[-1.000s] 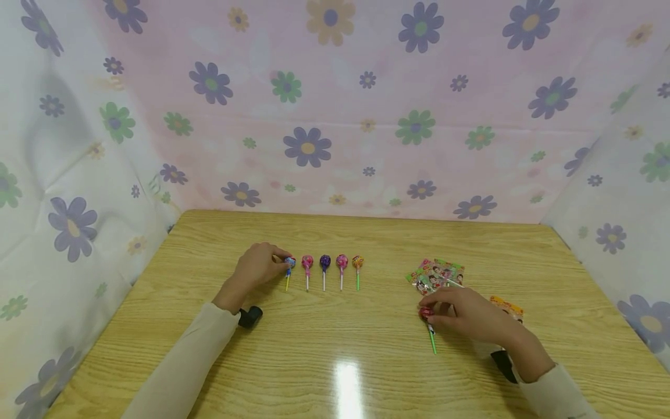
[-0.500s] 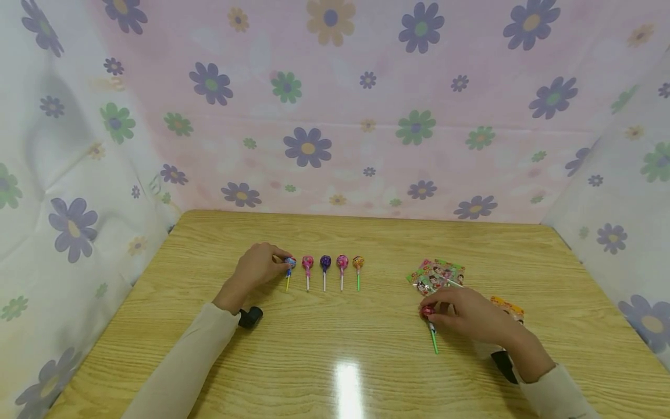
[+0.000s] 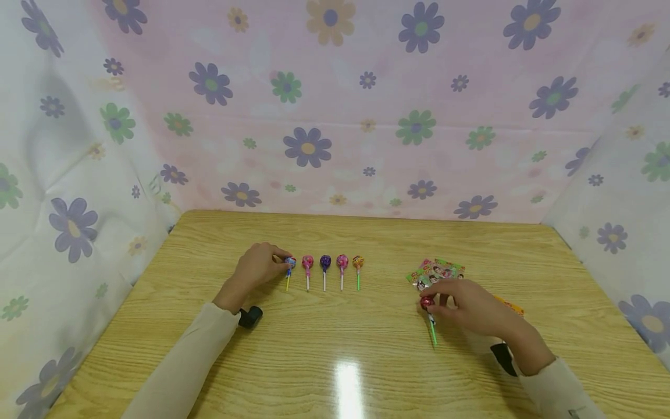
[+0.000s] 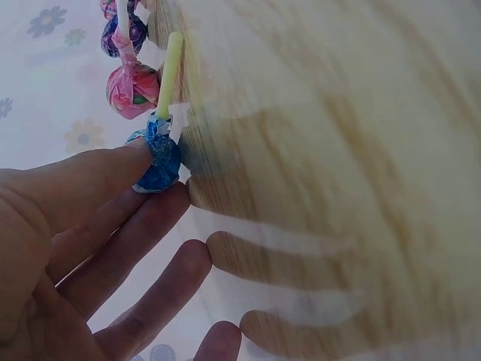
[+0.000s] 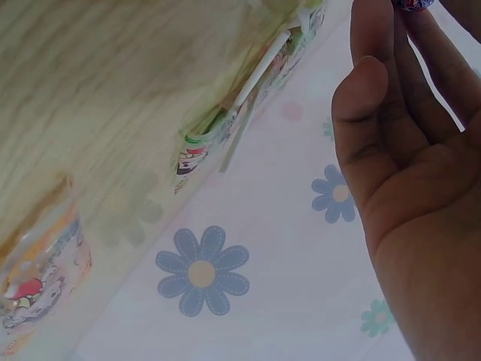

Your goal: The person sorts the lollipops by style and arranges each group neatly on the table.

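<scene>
Five wrapped lollipops lie in a row on the wooden table point(image 3: 335, 326): blue point(image 3: 289, 263), pink point(image 3: 307, 262), purple point(image 3: 325, 262), pink point(image 3: 342, 261) and orange point(image 3: 358, 262). My left hand point(image 3: 284, 260) rests at the row's left end and pinches the blue lollipop's head point(image 4: 159, 159) between thumb point(image 4: 90, 177) and index finger. My right hand point(image 3: 435, 302) grips a red lollipop point(image 3: 427, 302) by its head, a little above the table, with the green stick point(image 3: 432, 333) pointing toward me. The right wrist view shows only this lollipop's edge above the fingers point(image 5: 368, 45).
Several colourful flat packets point(image 3: 441, 270) lie just beyond my right hand, with white sticks among them point(image 5: 259, 64). An orange packet point(image 3: 510, 304) lies to that hand's right. Floral cloth walls point(image 3: 335, 116) stand at the back and both sides.
My right hand has lifted the red lollipop and carried it slightly away from me, toward the packets. My left hand has stayed on the blue lollipop.
</scene>
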Tool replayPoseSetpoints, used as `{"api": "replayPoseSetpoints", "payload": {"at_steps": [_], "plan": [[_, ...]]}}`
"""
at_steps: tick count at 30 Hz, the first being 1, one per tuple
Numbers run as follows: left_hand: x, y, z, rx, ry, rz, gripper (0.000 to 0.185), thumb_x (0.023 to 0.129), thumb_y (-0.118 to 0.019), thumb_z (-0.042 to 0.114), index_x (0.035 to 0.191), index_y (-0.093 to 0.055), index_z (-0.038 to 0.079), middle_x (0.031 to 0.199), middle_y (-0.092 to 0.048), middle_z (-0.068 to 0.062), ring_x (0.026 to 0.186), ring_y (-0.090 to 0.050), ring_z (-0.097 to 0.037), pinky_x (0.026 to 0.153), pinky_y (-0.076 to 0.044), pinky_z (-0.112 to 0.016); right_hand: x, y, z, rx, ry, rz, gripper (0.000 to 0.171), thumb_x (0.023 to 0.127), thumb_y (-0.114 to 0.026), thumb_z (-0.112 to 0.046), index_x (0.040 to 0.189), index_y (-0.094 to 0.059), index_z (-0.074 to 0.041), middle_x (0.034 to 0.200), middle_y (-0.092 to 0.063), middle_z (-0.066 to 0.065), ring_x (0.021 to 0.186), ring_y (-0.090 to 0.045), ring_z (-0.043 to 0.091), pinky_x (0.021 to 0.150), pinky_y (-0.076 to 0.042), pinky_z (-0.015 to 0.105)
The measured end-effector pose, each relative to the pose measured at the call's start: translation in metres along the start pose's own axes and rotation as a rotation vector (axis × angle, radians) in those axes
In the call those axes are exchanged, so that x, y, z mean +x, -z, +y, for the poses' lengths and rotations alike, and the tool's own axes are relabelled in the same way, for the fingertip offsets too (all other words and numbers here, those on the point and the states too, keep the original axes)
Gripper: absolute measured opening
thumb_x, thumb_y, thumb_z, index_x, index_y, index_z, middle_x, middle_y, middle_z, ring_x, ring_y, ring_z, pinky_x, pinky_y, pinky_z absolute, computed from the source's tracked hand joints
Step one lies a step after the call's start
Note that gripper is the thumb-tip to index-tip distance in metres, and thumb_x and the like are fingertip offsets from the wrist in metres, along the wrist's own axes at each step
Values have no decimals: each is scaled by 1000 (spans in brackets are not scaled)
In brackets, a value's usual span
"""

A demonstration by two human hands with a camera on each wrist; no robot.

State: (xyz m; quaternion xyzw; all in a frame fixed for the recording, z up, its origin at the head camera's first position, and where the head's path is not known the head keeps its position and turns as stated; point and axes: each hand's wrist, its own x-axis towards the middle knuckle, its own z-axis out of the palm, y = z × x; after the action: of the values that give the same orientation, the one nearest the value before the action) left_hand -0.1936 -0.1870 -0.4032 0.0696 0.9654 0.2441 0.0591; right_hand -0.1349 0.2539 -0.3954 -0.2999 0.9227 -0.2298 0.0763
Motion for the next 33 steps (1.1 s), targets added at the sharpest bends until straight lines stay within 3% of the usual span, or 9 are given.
{"api": "replayPoseSetpoints", "payload": {"at_steps": [11, 15, 26, 33], "plan": [[1, 0, 0, -6, -6, 2, 30, 94, -68, 29, 122, -74, 18, 107, -77, -7, 95, -71, -25, 68, -56, -36, 6, 4, 1, -19, 24, 35, 27, 97, -66, -31, 119, -71, -18, 95, -65, -16, 77, -52, -3, 60, -45, 20], [0, 1, 0, -10, -1, 1, 31, 94, -68, 29, 122, -74, 18, 107, -77, -7, 95, -71, -25, 67, -56, -36, 9, 6, -2, -19, 45, 65, 23, 95, -68, -28, 116, -72, -21, 89, -64, -16, 71, -50, -2, 59, -45, 20], [0, 0, 0, 0, 4, -5, 31, 94, -68, 29, 123, -73, 18, 107, -77, -7, 96, -71, -25, 67, -56, -36, 16, 8, -7, -21, 21, 106, 32, 94, -69, -28, 124, -70, -15, 76, -55, -14, 64, -45, 1, 57, -41, 21], [0, 0, 0, 3, -2, -1, 30, 94, -68, 29, 122, -74, 18, 106, -77, -7, 96, -71, -25, 69, -57, -37, 20, 8, -8, -7, 62, 139, 28, 93, -71, -25, 120, -71, -15, 78, -58, -12, 64, -45, 0, 58, -41, 20]]}}
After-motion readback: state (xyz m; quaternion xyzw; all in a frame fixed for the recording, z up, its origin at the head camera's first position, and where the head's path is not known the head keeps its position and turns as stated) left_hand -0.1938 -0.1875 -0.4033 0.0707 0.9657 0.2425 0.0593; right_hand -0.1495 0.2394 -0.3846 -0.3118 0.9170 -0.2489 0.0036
